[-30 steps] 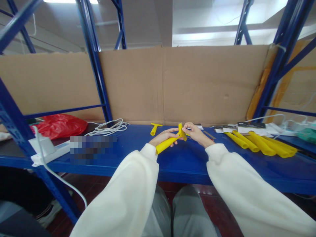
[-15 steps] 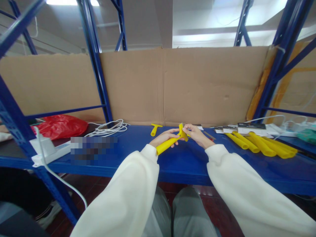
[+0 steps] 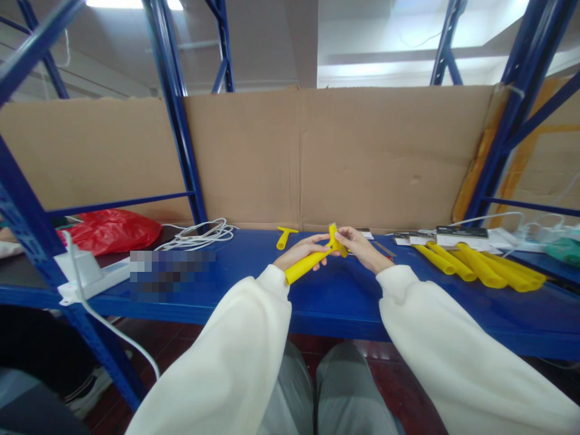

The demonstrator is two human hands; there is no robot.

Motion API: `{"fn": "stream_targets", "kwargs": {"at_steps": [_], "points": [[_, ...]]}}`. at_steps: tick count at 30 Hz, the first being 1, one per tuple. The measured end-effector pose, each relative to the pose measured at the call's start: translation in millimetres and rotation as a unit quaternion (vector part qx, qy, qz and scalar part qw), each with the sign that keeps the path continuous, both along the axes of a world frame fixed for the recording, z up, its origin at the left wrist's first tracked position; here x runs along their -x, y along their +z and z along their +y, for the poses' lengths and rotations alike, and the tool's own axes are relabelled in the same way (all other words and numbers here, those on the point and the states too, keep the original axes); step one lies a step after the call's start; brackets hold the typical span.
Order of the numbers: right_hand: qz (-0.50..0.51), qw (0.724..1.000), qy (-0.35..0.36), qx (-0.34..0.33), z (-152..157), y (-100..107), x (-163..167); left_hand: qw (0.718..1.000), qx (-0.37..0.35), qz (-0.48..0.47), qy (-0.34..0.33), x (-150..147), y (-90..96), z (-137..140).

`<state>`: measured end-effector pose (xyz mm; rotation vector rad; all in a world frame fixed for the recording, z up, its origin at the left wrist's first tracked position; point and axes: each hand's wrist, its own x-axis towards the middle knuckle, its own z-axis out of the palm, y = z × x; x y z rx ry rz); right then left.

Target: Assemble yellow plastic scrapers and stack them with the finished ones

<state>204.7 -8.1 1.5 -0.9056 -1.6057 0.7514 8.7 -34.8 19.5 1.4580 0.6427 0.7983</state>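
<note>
A yellow T-shaped tool with a hollow tube handle point(image 3: 304, 267) is held tilted above the blue table. My left hand point(image 3: 304, 251) is closed around its handle near the crosspiece, the handle's open end pointing back toward my left wrist. The fingers of my right hand point(image 3: 356, 244) pinch the right part of the yellow head, hiding some of it. Beyond my left hand, a second yellow T-shaped tool point(image 3: 283, 238) lies on the table. A thin strip point(image 3: 384, 248), possibly metal, lies just right of my right hand, with something red near its end.
Several yellow tube-handled pieces point(image 3: 483, 266) lie at the right, beside dark and white flat packs point(image 3: 462, 235). On the left are a white power strip point(image 3: 102, 278), coiled white cable point(image 3: 206, 235) and a red plastic bag point(image 3: 111, 232). Cardboard point(image 3: 353, 157) walls the back.
Both hands stay in nearly the same place. The yellow head has turned slightly between my fingers, and my right fingers have shifted a little to the left over it.
</note>
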Motion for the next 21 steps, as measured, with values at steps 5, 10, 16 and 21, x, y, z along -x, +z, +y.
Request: {"fn": "stream_targets", "kwargs": {"at_steps": [5, 10, 16, 21], "points": [[-0.025, 0.997, 0.048, 0.046, -7.8, 4.7, -1.0, 1.000, 0.007, -0.001, -0.008, -0.4, 0.6, -2.2], [-0.004, 0.996, 0.064, 0.054, -10.7, 5.9, 0.2, 1.000, 0.010, -0.010, -0.008, -1.3, 1.9, -3.1], [-0.038, 0.999, 0.020, 0.025, -7.0, 4.5, 3.5, 1.000, 0.007, -0.028, 0.007, -1.7, 0.1, -0.6], [-0.054, 0.993, -0.074, -0.074, 6.4, 14.2, -8.5, 0.997, 0.033, -0.054, 0.049, -2.5, 0.6, 4.3]]}}
